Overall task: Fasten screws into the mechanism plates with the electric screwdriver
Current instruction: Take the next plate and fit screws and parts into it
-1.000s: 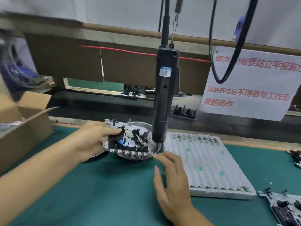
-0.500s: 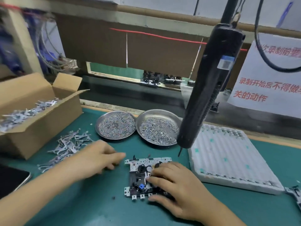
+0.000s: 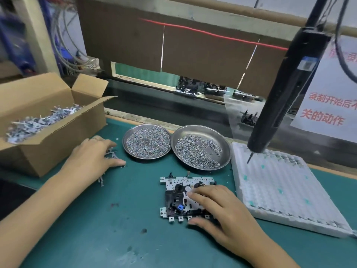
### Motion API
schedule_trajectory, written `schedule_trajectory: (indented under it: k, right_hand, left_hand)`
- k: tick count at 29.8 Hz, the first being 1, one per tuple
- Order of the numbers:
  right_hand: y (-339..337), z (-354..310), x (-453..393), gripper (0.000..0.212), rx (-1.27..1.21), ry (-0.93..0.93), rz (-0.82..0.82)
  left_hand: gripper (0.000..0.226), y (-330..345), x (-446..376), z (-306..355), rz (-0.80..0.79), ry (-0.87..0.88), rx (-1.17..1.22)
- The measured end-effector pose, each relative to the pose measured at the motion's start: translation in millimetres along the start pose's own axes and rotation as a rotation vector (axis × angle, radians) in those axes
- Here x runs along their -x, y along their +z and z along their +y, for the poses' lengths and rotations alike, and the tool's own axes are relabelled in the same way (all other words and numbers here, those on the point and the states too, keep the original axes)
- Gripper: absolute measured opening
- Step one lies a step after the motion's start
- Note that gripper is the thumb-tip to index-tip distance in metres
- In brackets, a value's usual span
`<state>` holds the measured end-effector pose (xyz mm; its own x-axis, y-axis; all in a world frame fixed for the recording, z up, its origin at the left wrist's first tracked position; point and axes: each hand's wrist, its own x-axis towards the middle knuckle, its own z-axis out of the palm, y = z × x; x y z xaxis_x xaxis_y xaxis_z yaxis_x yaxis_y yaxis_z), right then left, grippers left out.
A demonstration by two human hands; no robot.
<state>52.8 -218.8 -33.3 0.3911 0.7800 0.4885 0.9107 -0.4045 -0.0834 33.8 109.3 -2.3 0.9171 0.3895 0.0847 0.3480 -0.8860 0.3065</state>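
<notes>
The left hand [image 3: 92,157] has reached onto loose metal brackets [image 3: 111,153]; the right hand [image 3: 218,207] presses flat on the white, black-geared mechanism plate [image 3: 177,196].

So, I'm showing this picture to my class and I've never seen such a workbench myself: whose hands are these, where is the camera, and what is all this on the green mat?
The camera sits on the worker's head and looks down, so you see their own two bare hands. The right hand rests on a mechanism plate, a small metal plate with black parts, steadying it on the green mat. The left hand reaches into a pile of small metal pieces beside a cardboard box that is full of the same pieces. Two steel dishes hold loose screws. The black stick hanging at the right is the electric screwdriver; nobody holds it now. Under it lies a white foam tray.
</notes>
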Motion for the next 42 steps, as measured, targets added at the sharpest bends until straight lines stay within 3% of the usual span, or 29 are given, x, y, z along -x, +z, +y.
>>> schedule_trajectory:
  k: [6,11,16,22,30,36,42]
  right_hand:
    - [1.0,1.1,1.5,0.045,-0.012,0.019,-0.013]
    - [3.2,1.8,1.3,0.044,-0.018,0.017,-0.009]
    - [5.6,1.4,1.8,0.042,-0.028,0.025,-0.016]
    - [5.0,0.2,1.4,0.041,-0.034,0.021,-0.010]
    - [3.1,-0.9,0.6,0.041,-0.040,0.016,-0.017]
    - [-0.6,-6.2,-1.9,0.037,-0.160,0.102,0.146]
    - [2.8,-24.4,-14.5,0.029,-0.496,0.325,0.327]
  left_hand:
    - [0.039,7.0,-2.5,-7.4,0.074,0.019,0.040]
    - [0.037,10.9,-6.6,-7.5,0.223,-0.005,0.029]
    - [0.016,9.7,-8.1,-7.9,0.202,-0.011,-0.025]
    - [0.014,5.8,-3.7,-3.3,0.426,0.073,0.064]
    - [0.011,1.3,7.6,2.9,0.536,0.107,0.285]
    - [0.005,-5.2,38.6,34.9,0.686,0.314,0.377]
    - [0.011,12.0,75.2,90.8,0.558,0.685,0.323]
